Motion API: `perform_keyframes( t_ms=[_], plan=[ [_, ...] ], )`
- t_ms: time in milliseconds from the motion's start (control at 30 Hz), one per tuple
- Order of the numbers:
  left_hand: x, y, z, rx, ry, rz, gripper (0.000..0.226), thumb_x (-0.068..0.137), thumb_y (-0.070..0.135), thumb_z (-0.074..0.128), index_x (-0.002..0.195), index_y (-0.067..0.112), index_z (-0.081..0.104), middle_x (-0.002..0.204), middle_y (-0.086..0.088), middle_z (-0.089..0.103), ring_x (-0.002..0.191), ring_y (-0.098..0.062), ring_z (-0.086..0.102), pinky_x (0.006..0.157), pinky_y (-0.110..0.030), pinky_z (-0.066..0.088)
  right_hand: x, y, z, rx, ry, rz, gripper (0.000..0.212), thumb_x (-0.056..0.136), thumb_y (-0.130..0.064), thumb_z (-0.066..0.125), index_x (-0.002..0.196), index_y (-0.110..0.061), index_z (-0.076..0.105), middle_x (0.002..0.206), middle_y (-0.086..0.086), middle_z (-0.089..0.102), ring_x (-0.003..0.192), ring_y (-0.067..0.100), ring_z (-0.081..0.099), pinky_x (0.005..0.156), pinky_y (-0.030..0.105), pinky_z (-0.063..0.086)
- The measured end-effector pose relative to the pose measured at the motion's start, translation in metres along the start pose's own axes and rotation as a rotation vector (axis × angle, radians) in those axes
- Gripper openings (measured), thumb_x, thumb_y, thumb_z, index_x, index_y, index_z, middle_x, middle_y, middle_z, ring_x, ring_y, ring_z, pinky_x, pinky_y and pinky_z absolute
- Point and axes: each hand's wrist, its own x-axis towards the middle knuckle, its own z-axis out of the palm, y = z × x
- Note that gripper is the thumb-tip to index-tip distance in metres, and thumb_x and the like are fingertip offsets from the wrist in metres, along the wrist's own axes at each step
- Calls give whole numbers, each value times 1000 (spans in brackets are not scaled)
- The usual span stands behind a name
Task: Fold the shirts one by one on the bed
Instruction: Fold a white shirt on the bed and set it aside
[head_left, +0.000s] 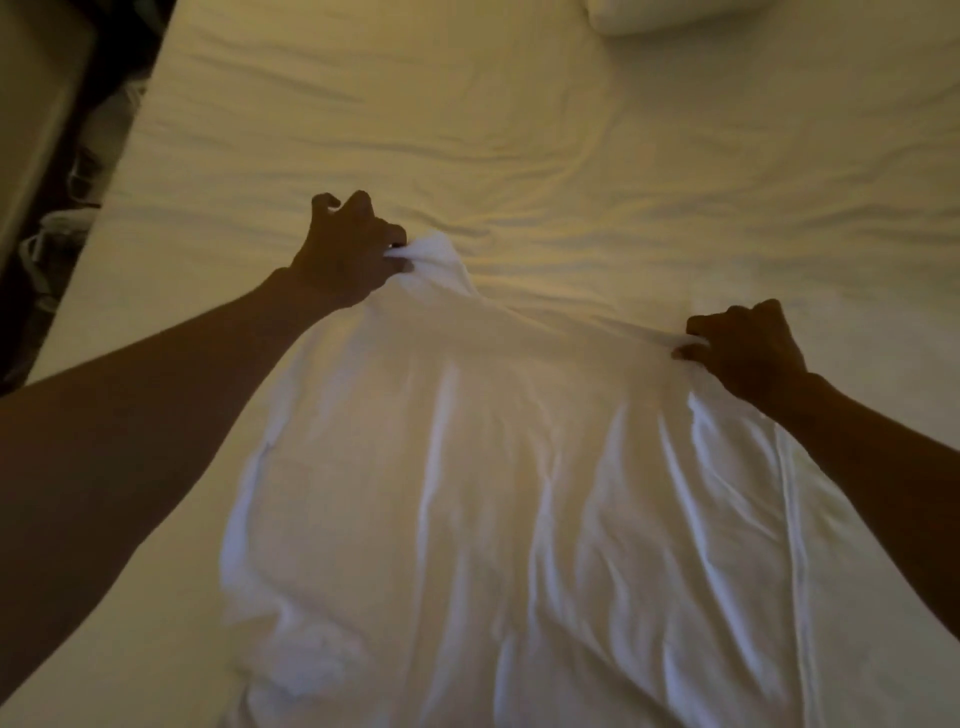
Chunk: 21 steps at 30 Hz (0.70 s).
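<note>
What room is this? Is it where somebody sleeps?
Probably a bedroom. A wide bed with a wrinkled sheet fills the view, a pillow lies at its far end, and both hands, left hand and right hand, pinch a white shirt spread over it.

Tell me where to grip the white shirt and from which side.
Grip the white shirt at its far edge's two ends, reaching from the near side, as the left hand and right hand do: that edge stretches between them, and the rest trails toward the person.

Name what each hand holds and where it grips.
Both hold the white shirt: the left hand pinches its far edge at one corner, the right hand the other corner.
</note>
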Motion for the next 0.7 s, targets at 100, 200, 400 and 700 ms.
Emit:
perform_keyframes(
  t_ms=[100, 200, 400, 700],
  plan=[
    [-55, 11, -4, 38, 48, 75, 35, 84, 47, 55, 84, 15, 71, 70, -8, 57, 90, -28, 57, 86, -42, 29, -45, -5, 9, 88, 229, -81, 10, 92, -19, 64, 96, -10, 68, 86, 11, 65, 74, 34, 63, 78, 46, 41],
    [-108, 35, -10, 17, -7, 71, 33, 83, 47, 54, 82, 19, 70, 66, -8, 59, 75, -29, 63, 81, -40, 35, -90, -13, 18, 20, 266, -78, 13, 94, -19, 62, 103, -11, 68, 93, 10, 63, 75, 34, 62, 77, 45, 38],
    [-204, 84, -5, -76, -233, 66, 20, 85, 31, 68, 96, 14, 69, 61, -10, 65, 59, -32, 66, 73, -40, 48, -159, -38, 50, -34, 97, -68, 10, 89, -20, 68, 86, -11, 67, 76, 9, 61, 61, 33, 62, 55, 38, 41],
    [-272, 138, 10, -137, -259, -75, 44, 76, 19, 83, 107, 15, 53, 55, -11, 59, 42, -34, 57, 44, -31, 44, -199, -52, 68, -38, -110, 86, 13, 97, -24, 55, 98, -13, 63, 86, 6, 60, 70, 34, 66, 55, 33, 37]
  ],
)
